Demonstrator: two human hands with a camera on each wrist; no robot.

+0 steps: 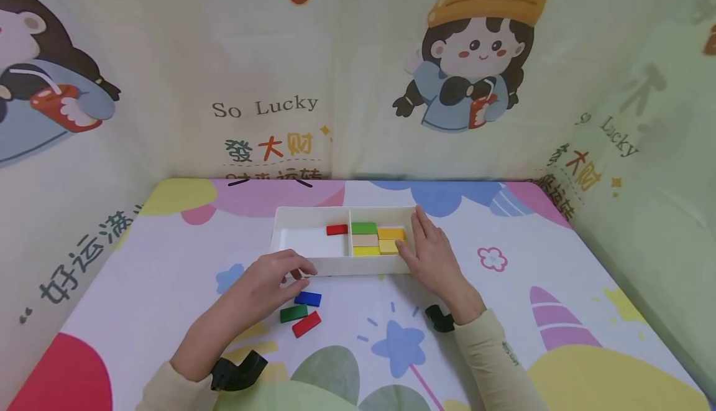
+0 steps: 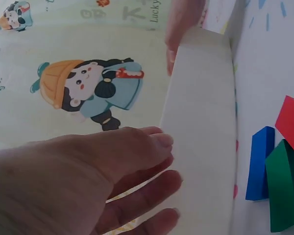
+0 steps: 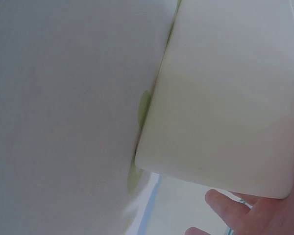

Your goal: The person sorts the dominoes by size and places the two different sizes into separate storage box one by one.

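Bracketing one tray (image 1: 347,267), left grip (image 1: 278,272) loosely spread, right grip (image 1: 433,258) spread, six blocks (image 1: 365,240) inside, three outside.

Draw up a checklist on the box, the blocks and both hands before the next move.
1. White box flat on the table: ok.
2. Right hand at the box's right end: ok.
3. Left hand free of blocks: ok, none shows in its fingers.
4. Left hand pressing firmly on the box: cannot tell.
5. All blocks inside: not ok; blue block, dark green block and loose red block lie outside, in front.
6. Left compartment has room: ok, one small red block inside.
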